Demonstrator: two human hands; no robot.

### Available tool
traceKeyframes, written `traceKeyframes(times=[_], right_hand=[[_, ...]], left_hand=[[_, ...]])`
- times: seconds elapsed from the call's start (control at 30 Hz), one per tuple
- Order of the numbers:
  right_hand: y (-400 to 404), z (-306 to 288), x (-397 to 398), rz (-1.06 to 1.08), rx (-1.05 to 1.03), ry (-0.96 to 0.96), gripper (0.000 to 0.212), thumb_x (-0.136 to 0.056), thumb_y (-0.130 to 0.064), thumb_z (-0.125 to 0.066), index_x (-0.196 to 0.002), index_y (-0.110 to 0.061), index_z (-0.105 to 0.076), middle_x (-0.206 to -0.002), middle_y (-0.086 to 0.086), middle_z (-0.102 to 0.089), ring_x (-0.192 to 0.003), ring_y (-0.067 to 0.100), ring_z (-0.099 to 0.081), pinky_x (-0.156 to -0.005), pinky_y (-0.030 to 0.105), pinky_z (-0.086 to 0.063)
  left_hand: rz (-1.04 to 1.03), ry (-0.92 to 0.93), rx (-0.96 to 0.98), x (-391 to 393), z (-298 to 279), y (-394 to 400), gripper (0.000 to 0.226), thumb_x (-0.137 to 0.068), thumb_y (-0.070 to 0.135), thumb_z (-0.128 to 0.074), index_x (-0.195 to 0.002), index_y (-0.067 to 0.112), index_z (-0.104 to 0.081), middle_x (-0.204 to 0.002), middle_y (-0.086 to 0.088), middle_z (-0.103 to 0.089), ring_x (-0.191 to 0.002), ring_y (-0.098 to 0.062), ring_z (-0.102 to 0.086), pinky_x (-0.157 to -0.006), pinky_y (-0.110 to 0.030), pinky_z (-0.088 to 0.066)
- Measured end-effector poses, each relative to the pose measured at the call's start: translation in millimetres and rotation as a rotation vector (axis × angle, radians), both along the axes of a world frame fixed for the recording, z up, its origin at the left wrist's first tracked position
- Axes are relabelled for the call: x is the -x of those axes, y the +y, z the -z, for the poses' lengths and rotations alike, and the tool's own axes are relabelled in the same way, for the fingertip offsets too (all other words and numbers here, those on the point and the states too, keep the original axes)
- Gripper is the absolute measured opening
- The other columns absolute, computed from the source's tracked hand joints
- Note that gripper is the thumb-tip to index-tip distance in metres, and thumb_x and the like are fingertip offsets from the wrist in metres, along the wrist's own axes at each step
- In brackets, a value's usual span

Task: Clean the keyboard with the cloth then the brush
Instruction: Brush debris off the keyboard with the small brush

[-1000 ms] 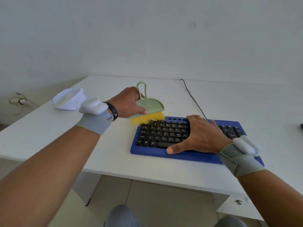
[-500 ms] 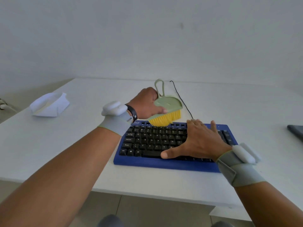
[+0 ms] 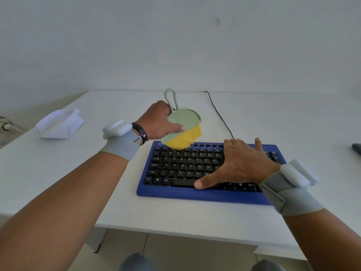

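Observation:
A blue keyboard [image 3: 195, 193] with black keys lies on the white table [image 3: 136, 212]. My left hand [image 3: 158, 122] grips a pale green brush [image 3: 182, 122] with yellow bristles, tilted so the bristle tips touch the keyboard's upper left key rows. My right hand [image 3: 240, 163] lies flat on the right half of the keys, fingers spread, thumb on the bottom row. A folded white cloth [image 3: 58, 124] sits on the table at the far left, apart from both hands.
A black cable [image 3: 218, 114] runs from the keyboard's back edge toward the wall. A dark object [image 3: 356, 148] pokes in at the right edge of the table. The table's front edge is close below the keyboard.
The brush has swept from the keyboard's top middle back toward its upper left keys and tilted more. My right hand has stayed flat on the keys. The view shifted slightly.

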State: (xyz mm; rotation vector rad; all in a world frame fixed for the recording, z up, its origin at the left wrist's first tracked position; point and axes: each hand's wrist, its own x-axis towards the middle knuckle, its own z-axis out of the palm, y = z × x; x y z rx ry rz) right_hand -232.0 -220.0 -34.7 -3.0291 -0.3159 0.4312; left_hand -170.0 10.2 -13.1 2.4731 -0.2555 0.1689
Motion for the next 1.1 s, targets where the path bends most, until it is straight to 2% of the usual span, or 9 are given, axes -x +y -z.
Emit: traceKeyframes(times=[0.07,0.17,0.23,0.33,0.43,0.7,0.87,1.03,1.1], right_hand=[[-2.2,1.9,3.0,0.000,-0.029,-0.007,0.165,-0.024,-0.105,-0.041,-0.154,-0.008,-0.006,-0.163,0.005,-0.008,-0.150,0.021,-0.003,-0.116,0.060,0.009],[-2.6,3.0,5.6,0.000,-0.052,-0.012,0.164,-0.026,-0.104,-0.042,-0.154,-0.008,-0.003,-0.164,0.006,-0.004,-0.151,0.021,0.001,-0.116,0.059,0.010],[-1.4,3.3,5.6,0.002,-0.053,-0.013,0.164,-0.027,-0.104,-0.043,-0.154,-0.009,-0.002,-0.164,0.006,-0.003,-0.151,0.021,0.002,-0.116,0.059,0.010],[-1.3,2.9,4.3,0.008,-0.051,-0.010,0.165,-0.026,-0.104,-0.043,-0.154,-0.009,-0.001,-0.164,0.006,-0.001,-0.151,0.021,0.003,-0.116,0.060,0.010],[-3.4,3.4,4.5,0.008,-0.050,-0.014,0.165,-0.026,-0.104,-0.042,-0.155,-0.009,0.000,-0.164,0.006,-0.001,-0.151,0.022,0.003,-0.115,0.061,0.011],[-4.7,8.6,5.3,0.013,-0.097,-0.044,0.166,-0.025,-0.105,-0.041,-0.154,-0.010,0.001,-0.164,0.006,0.000,-0.151,0.022,0.003,-0.115,0.062,0.009],[-10.2,5.7,8.5,0.054,-0.135,-0.042,0.169,-0.024,-0.102,-0.048,-0.154,-0.007,0.004,-0.163,0.012,0.005,-0.150,0.026,0.005,-0.117,0.061,0.006],[-18.7,6.7,12.7,0.055,-0.120,-0.015,0.169,-0.025,-0.101,-0.051,-0.154,-0.006,0.004,-0.163,0.009,0.006,-0.150,0.023,0.008,-0.117,0.059,0.006],[-19.0,8.3,12.4,0.044,-0.118,-0.019,0.169,-0.024,-0.102,-0.048,-0.154,-0.006,0.004,-0.163,0.008,0.005,-0.150,0.023,0.008,-0.117,0.060,0.007]], left_hand=[[-0.087,-0.004,-0.067,0.4,1.6,16.8,0.023,-0.077,0.024,-0.083,-0.078,0.007,-0.069,-0.068,0.001,-0.065,-0.063,-0.016,-0.064,-0.045,-0.018,-0.044],[-0.242,-0.060,-0.232,0.0,-5.7,37.4,0.033,-0.074,0.028,-0.082,-0.076,0.000,-0.064,-0.074,-0.013,-0.065,-0.073,-0.033,-0.066,-0.058,-0.038,-0.054],[-0.298,-0.126,-0.277,2.7,-14.5,38.0,0.034,-0.075,0.031,-0.080,-0.068,0.008,-0.055,-0.070,-0.008,-0.057,-0.072,-0.034,-0.063,-0.057,-0.034,-0.047],[-0.258,-0.174,-0.079,6.8,-22.7,21.9,0.047,-0.074,0.029,-0.083,-0.058,0.009,-0.044,-0.059,-0.003,-0.045,-0.054,-0.024,-0.047,-0.050,-0.026,-0.033],[-0.187,-0.112,0.036,7.9,-14.5,6.2,0.040,-0.072,0.029,-0.086,-0.071,-0.002,-0.060,-0.070,-0.012,-0.063,-0.061,-0.029,-0.059,-0.052,-0.031,-0.046],[-0.352,-0.124,-0.325,3.0,-10.5,21.5,0.029,-0.074,0.028,-0.075,-0.070,0.011,-0.052,-0.080,-0.013,-0.060,-0.077,-0.037,-0.063,-0.059,-0.032,-0.046],[-0.099,-0.137,-0.020,7.7,-34.7,-27.5,0.037,-0.073,0.026,-0.085,-0.073,-0.004,-0.064,-0.066,-0.004,-0.061,-0.057,-0.019,-0.057,-0.047,-0.023,-0.040],[0.035,0.023,-0.084,-2.0,-16.1,-56.8,0.034,-0.073,0.024,-0.085,-0.082,-0.004,-0.069,-0.074,-0.009,-0.069,-0.064,-0.021,-0.064,-0.055,-0.032,-0.052],[-0.008,-0.014,-0.204,-9.9,-12.9,-52.0,0.033,-0.072,0.023,-0.082,-0.073,-0.004,-0.063,-0.068,-0.010,-0.062,-0.061,-0.026,-0.056,-0.053,-0.035,-0.045]])
